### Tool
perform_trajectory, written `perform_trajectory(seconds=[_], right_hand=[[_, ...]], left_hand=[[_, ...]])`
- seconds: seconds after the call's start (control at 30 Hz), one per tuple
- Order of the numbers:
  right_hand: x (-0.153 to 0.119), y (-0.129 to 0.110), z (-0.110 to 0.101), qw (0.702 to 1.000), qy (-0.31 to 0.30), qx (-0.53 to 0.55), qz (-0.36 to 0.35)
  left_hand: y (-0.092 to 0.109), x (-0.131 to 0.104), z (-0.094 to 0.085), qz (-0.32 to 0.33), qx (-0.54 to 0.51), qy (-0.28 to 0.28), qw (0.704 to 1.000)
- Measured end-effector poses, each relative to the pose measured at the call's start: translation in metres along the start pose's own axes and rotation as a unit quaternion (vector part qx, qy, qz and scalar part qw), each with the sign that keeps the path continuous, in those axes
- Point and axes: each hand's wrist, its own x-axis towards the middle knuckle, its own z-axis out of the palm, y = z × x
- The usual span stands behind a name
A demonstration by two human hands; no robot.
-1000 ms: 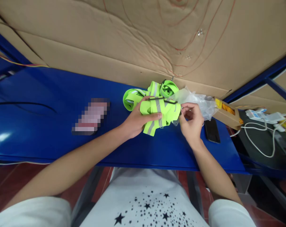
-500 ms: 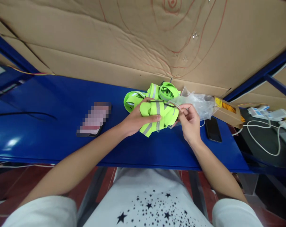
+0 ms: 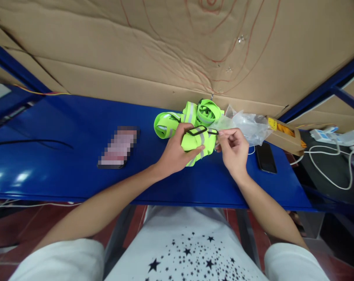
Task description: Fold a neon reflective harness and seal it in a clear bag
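- From my remote seat, my left hand (image 3: 177,154) has its fingers wrapped around a neon-green strap bundle (image 3: 189,144), over the blue surface (image 3: 171,191).
- My right hand (image 3: 237,152) has fingers pinched at the end of a black buckle (image 3: 213,132).
- Done, I judge: the bundle is wound; more coiled green straps (image 3: 209,113) lie just behind.
- Not done: the buckle isn't tucked flat.

Left hand (image 3: 175,152) and right hand (image 3: 235,152) near each other, apart;
left forearm (image 3: 107,203) slants inward, fingers (image 3: 183,128) curled in a grip, thumb (image 3: 196,151) stretched toward the right; right forearm (image 3: 269,208) angles in more steeply, thumb and forefinger (image 3: 230,132) pinched together.
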Motion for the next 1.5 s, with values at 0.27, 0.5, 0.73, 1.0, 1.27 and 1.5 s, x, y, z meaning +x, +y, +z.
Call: perform_trajectory(seconds=[0.27,0.5,0.73,1.0,1.27,1.5], right_hand=[[0.002,0.003,-0.003,0.998,0.029,-0.053,-0.035],[0.006,0.004,0.003,0.999,0.024,0.000,-0.030],[0.002,0.009,-0.001,0.984,0.058,-0.116,-0.125],[-0.013,-0.002,0.014,0.937,-0.048,-0.185,-0.291],[-0.019,-0.004,0.008,0.976,-0.040,-0.084,-0.197],[-0.021,0.007,0.028,0.975,-0.146,0.134,0.102]], left_hand=[[0.003,-0.008,0.005,0.061,0.098,-0.011,0.993],[0.004,-0.015,0.006,0.122,0.271,-0.036,0.954],[0.011,-0.020,0.008,0.150,0.330,-0.096,0.927],[-0.008,0.002,-0.004,0.115,0.097,0.049,0.987],[0.015,0.014,0.000,-0.207,-0.400,0.035,0.892],[0.006,-0.006,0.022,-0.200,-0.393,0.053,0.896]])
